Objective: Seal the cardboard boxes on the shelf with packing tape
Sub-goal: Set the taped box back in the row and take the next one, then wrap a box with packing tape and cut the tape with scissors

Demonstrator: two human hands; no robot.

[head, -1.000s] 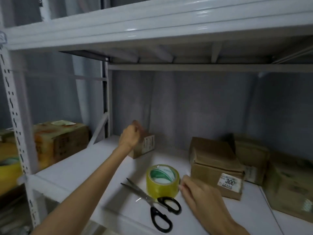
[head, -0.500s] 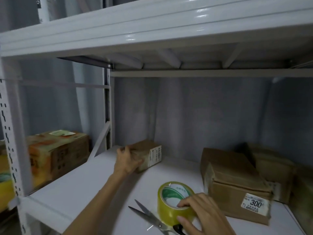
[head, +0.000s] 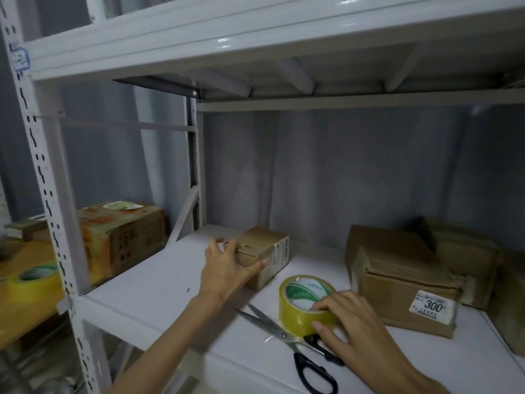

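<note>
On the white shelf [head: 147, 294], the left hand [head: 227, 268] gripped the near-left corner of the small cardboard box [head: 264, 251], thumb over the top edge and fingers curled along the front face. The box lay toward the back left, its long axis running away from the viewer toward the rear wall. Just right of it and nearer the front stood the roll of packing tape [head: 304, 304], core facing up, with the right hand [head: 349, 322] pinching its rim, fingertips inside the core and thumb on the outer wall. The scissors [head: 295, 345] lay touching the roll's base, handles partly under that hand. The left hand was judged nearer the box. Farther right sat the larger box [head: 397, 280]; whether the small box's top seam was taped could not be made out.
</note>
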